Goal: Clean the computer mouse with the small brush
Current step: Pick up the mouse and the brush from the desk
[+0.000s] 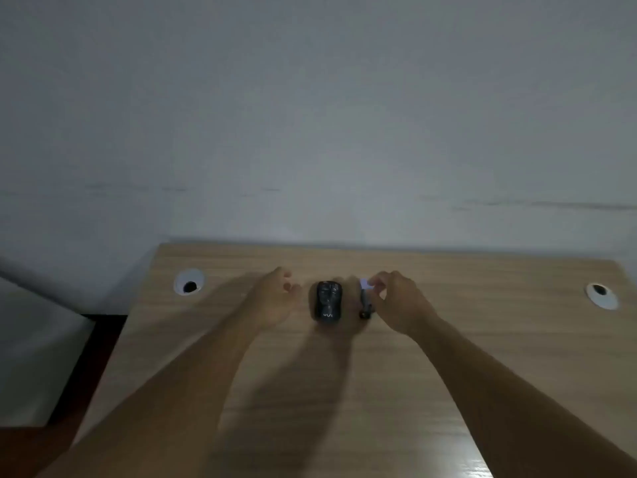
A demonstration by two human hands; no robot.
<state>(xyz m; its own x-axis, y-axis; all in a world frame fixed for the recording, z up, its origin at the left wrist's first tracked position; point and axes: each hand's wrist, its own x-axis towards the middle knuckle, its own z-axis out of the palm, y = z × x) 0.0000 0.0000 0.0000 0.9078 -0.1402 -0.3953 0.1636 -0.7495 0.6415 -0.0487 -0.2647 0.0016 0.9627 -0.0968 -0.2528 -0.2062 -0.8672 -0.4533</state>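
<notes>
A black computer mouse [329,301] lies on the wooden desk [379,374], near its far edge. Just right of the mouse lies the small brush [365,300], with a dark handle and a pale end pointing away from me. My right hand [400,301] is over the brush, with its fingertips closed on the pale end. My left hand [277,294] hovers a little left of the mouse, fingers curled and apart, holding nothing. The frame is blurred.
Two white round cable holes sit in the desk, one at the far left [189,282] and one at the far right [601,295]. A grey wall [310,132] rises right behind the desk. The desk's left edge drops to a dark floor [93,357].
</notes>
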